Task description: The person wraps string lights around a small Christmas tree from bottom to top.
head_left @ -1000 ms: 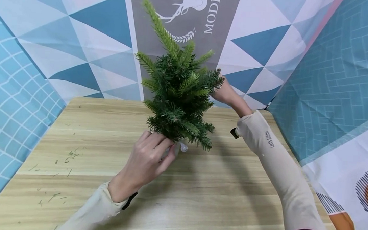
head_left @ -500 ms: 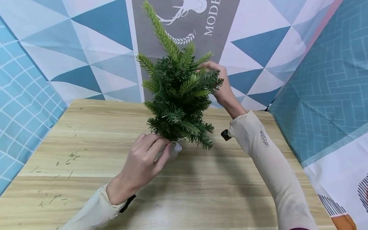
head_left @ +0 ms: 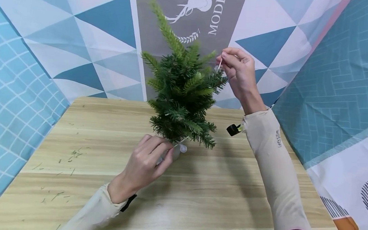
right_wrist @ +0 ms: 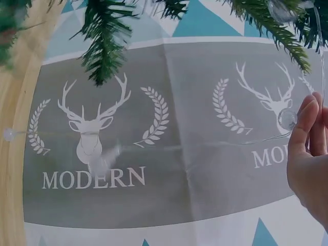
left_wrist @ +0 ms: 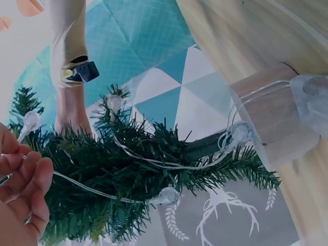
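Note:
A small artificial Christmas tree (head_left: 184, 98) with green needles stands upright on the table. My left hand (head_left: 145, 162) is low at the tree's front, pinching the thin clear wire of a string light (left_wrist: 102, 192). A clear bulb (head_left: 183, 148) hangs just right of those fingers. At the tree's upper right, my right hand (head_left: 241, 74) pinches another stretch of the wire between thumb and fingers, and a bulb (right_wrist: 287, 119) is close by its fingertips. More bulbs (left_wrist: 168, 196) lie among the branches in the left wrist view. The tree's pale round base (left_wrist: 279, 118) is partly hidden in the head view.
Loose needles (head_left: 74, 153) are scattered over the left of the wooden table (head_left: 217, 204). A printed cloth (head_left: 113, 48) with triangles and a deer panel hangs close behind the tree. A translucent piece (left_wrist: 312, 100) is against the base, and wire (right_wrist: 205, 145) trails behind the tree.
My right hand has come out from behind the tree, moving up and to the right with the wire in its fingers. My left hand stays nearly in place at the lower front.

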### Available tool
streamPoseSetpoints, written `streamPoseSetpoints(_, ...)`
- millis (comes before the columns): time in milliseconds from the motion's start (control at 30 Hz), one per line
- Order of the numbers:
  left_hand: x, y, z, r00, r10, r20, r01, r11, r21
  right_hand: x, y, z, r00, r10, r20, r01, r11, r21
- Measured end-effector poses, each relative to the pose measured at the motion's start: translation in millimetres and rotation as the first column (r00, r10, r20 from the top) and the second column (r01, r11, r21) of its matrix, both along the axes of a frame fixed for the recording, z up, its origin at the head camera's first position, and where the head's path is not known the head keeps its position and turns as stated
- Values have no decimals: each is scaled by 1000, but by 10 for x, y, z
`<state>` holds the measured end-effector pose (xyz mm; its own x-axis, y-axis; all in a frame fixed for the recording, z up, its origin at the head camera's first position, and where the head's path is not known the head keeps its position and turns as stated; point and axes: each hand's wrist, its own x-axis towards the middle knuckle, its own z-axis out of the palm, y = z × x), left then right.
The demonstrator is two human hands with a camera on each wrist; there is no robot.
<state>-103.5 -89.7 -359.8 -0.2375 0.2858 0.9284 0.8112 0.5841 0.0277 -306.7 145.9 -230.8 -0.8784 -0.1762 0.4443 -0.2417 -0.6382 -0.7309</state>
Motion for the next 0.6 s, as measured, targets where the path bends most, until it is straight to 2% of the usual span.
streamPoseSetpoints(100, 0, 14, 0, 1000, 8, 6, -8, 1000, -7, -5, 25, 26, 999, -8, -38, 9, 1000, 22)
streamPoseSetpoints(167, -2, 22, -6, 1000, 18, 19, -18, 1000, -14, -20, 7, 19, 992, -74, -98, 88, 986, 141)
streamPoseSetpoints(200, -4, 26, -11, 999, 27, 30, -26, 999, -20, -37, -1, -3, 983, -121, -140, 152, 958, 243)
streamPoseSetpoints(233, -5, 29, -18, 998, 36, 43, -35, 999, -27, -53, -18, -31, 971, -160, -178, 215, 910, 355)
streamPoseSetpoints(267, -6, 31, -25, 997, 46, 58, -44, 998, -35, -71, -36, -68, 955, -187, -230, 278, 836, 473)
streamPoseSetpoints(300, -7, 33, -32, 996, 55, 72, -52, 998, -44, -90, -51, -113, 941, -191, -278, 323, 747, 582)
streamPoseSetpoints(333, -8, 34, -40, 994, 66, 89, -61, 997, -57, -107, -66, -162, 937, -169, -306, 337, 666, 665)
streamPoseSetpoints(367, -9, 36, -48, 991, 75, 108, -67, 995, -70, -122, -74, -210, 940, -140, -310, 328, 610, 721)
streamPoseSetpoints(400, -11, 37, -55, 988, 85, 127, -74, 994, -86, -136, -78, -257, 950, -104, -294, 297, 591, 750)
streamPoseSetpoints(433, -12, 38, -61, 984, 94, 148, -80, 991, -103, -144, -82, -295, 964, -71, -256, 246, 600, 761)
streamPoseSetpoints(467, -12, 40, -66, 981, 104, 166, -84, 989, -121, -153, -75, -331, 977, -36, -211, 186, 629, 755)
streamPoseSetpoints(533, -14, 41, -79, 973, 120, 196, -91, 984, -153, -160, -60, -386, 994, 11, -106, 67, 705, 706)
streamPoseSetpoints(600, -13, 41, -89, 969, 129, 212, -93, 981, -172, -154, -39, -414, 1000, 7, -10, 1, 780, 626)
